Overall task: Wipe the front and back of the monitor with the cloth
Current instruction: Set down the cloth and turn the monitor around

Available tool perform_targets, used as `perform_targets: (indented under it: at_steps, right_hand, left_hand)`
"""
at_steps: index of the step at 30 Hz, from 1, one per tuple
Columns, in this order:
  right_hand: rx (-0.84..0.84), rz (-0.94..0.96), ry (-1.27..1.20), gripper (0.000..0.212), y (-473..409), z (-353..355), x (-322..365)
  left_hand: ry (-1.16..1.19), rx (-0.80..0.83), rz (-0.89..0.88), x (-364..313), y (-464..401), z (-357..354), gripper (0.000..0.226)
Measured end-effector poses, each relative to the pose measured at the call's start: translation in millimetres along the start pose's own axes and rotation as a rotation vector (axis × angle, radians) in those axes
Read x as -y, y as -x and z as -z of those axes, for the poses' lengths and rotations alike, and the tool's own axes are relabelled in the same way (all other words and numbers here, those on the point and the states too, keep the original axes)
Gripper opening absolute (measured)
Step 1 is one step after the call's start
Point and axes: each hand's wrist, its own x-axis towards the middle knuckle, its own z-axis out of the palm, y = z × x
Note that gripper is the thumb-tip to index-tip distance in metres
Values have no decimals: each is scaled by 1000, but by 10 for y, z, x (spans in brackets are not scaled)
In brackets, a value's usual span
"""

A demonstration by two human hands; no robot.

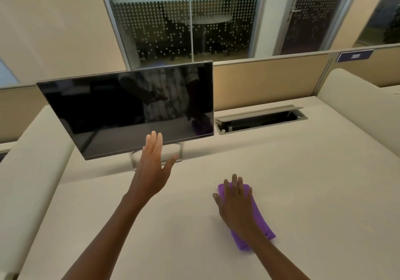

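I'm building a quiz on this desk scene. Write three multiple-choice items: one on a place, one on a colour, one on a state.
1. Where does the cloth lie?
A. Draped over the monitor
B. Flat on the desk under the right hand
C. Inside the cable tray

2. What colour is the cloth?
A. Purple
B. Yellow
C. White

3. What state is the monitor screen in?
A. Showing a bright picture
B. Cracked across
C. Dark, showing only reflections

Answers:
1. B: the right hand rests flat on the cloth on the desk, right of the monitor stand.
2. A: purple fabric shows on both sides of the hand.
3. C: the screen is black and mirrors the room, while the left hand reaches open toward its lower edge.
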Motion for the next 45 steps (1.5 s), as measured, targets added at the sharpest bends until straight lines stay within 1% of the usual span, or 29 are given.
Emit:
perform_targets:
  at_steps: [4, 8, 9, 13, 14, 17, 20, 22, 24, 27, 30, 35, 37, 42, 45]
  right_hand:
    - [-53, 67, -51, 80, -182, 238, 35]
    - [-165, 156, -184, 85, -448, 578, 126]
    - [-186, 186, -220, 83, -545, 684, 153]
    - [-362, 294, -345, 50, -1031, 1235, 303]
    - [-398, 314, -370, 45, -1175, 1389, 351]
    - [-517, 396, -408, 39, -1580, 1841, 491]
    - [-588, 457, -392, 41, -1908, 2237, 567]
    - [-586, 484, -376, 43, -2088, 2409, 594]
    - [-547, 495, -357, 45, -2248, 2511, 606]
    - [-464, 514, -325, 45, -2431, 2568, 617]
    - [-377, 528, -300, 46, -2524, 2580, 620]
    - [-328, 532, -338, 45, -2602, 2563, 592]
    - [-327, 535, -354, 44, -2634, 2575, 589]
    - [-303, 519, -416, 43, -2677, 2601, 582]
    - [-314, 515, -447, 42, -2711, 2583, 577]
  left_hand:
    - [-24, 7, 24, -159, 50, -107, 76]
    - [-36, -7, 53, -307, 37, -131, 75]
    - [-35, -12, 62, -337, 31, -126, 75]
    - [-34, -26, 87, -412, -16, -66, 74]
    - [-28, -29, 99, -425, -40, -33, 74]
    - [8, -70, 127, -436, -163, 138, 74]
    - [6, -135, 134, -436, -381, 405, 72]
    - [-7, -186, 137, -429, -552, 603, 70]
    - [-39, -222, 149, -423, -727, 794, 67]
    - [-87, -225, 204, -361, -988, 1018, 59]
    - [-137, -221, 260, -309, -1200, 1156, 42]
    - [-152, -217, 270, -326, -1420, 1196, 36]
    - [-143, -208, 286, -327, -1486, 1171, 37]
    - [-114, -148, 311, -301, -1595, 1069, 60]
    - [-103, -138, 302, -318, -1633, 1020, 63]
